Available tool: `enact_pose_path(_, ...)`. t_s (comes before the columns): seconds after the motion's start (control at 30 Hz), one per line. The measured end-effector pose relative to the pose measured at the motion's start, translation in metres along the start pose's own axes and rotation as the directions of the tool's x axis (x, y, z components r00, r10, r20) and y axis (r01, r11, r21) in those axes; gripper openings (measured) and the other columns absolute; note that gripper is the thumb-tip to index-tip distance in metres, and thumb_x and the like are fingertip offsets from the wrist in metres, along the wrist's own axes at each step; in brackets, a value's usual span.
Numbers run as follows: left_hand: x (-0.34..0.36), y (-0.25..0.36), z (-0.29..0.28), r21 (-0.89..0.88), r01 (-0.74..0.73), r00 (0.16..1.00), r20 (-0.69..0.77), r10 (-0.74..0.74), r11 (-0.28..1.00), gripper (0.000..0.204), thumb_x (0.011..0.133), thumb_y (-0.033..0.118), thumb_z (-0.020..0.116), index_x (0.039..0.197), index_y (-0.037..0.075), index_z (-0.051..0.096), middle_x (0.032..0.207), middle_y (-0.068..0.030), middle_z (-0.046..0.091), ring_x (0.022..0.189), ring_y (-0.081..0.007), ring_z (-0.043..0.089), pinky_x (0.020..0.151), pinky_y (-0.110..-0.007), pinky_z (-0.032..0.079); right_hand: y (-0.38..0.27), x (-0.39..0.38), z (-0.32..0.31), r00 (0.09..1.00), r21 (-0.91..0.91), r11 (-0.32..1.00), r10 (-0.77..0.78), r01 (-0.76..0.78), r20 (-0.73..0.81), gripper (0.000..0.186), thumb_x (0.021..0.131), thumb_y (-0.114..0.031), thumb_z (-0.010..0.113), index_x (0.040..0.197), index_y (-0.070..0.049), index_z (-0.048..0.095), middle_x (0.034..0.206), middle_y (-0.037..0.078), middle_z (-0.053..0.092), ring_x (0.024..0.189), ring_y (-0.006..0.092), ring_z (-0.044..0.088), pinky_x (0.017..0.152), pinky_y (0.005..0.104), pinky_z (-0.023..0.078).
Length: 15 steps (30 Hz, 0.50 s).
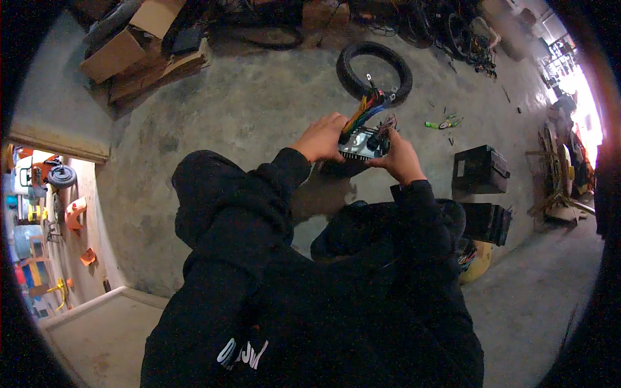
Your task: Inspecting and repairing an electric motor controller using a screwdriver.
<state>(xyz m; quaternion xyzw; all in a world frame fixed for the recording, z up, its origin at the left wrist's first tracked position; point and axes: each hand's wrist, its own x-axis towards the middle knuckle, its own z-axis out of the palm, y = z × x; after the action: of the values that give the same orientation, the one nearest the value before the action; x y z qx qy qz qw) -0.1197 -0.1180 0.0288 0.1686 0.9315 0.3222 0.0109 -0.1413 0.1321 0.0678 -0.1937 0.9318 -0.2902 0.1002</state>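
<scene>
In the head view, the dark round rim of the lens cuts off the corners, and strong light on the right side washes out the detail there. The underside of the metal box (361, 143) cannot be seen, and some fingers of both hands are partly hidden by the box and the wires (367, 115). Along the upper edge, a dark pile of things (414, 19) is hard to make out, and the lower of two black boxes (480, 169) is partly covered by the person's dark clothing. The metal box is silvery, rectangular, with a ribbed side toward the person; it is held above the grey, stained concrete floor (226, 116), in front of the person's knees. Thick wires in yellow, green, blue and other colours rise from its far side, and they overlap in the picture a round, black tyre (344, 68). A green-handled tool (447, 123) lies on the floor to the right, and brown cardboard (115, 57) stands at the upper left. The left hand (321, 138) is partly closed and grips the left end of the box; the right hand (403, 159), also bent around it, grips the right end, its thumb at the near edge.
</scene>
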Motion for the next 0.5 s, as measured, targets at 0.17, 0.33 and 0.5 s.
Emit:
enact_pose_path(0.17,0.003,0.004,0.000,-0.009,0.027,0.999,0.031,-0.026,1.000,0.085,0.056,0.028,0.094,0.129,0.006,0.054,0.127,-0.0147,0.057,0.124,-0.0391,0.053,0.103,-0.047,0.045,0.011,0.000,0.004,1.000,-0.080,0.996,0.025,-0.025,-0.006,0.080,0.063,-0.032,0.094,0.126,-0.004,0.053,0.111,0.021,0.073,0.106,0.0436,0.067,0.088,0.0507,0.054)
enact_pose_path(0.33,-0.006,-0.008,0.020,0.042,-0.128,0.966,-0.221,0.134,0.991,0.089,0.056,0.027,0.094,0.131,0.004,0.052,0.129,-0.0153,0.055,0.128,-0.0386,0.050,0.107,-0.044,0.042,0.009,-0.002,0.007,1.000,-0.110,0.994,0.019,-0.019,0.000,0.085,0.064,-0.032,0.094,0.131,-0.004,0.049,0.113,0.022,0.072,0.110,0.0438,0.066,0.090,0.0501,0.053)
enact_pose_path(0.5,0.000,-0.011,0.020,-0.195,-0.127,0.982,-0.163,0.095,0.973,0.088,0.056,0.025,0.093,0.131,0.003,0.052,0.128,-0.0158,0.055,0.124,-0.0392,0.054,0.105,-0.043,0.045,0.009,-0.004,0.007,1.000,0.070,0.997,-0.012,0.011,0.006,0.083,0.067,-0.026,0.094,0.132,-0.003,0.048,0.119,0.023,0.070,0.114,0.0436,0.065,0.094,0.0485,0.053)
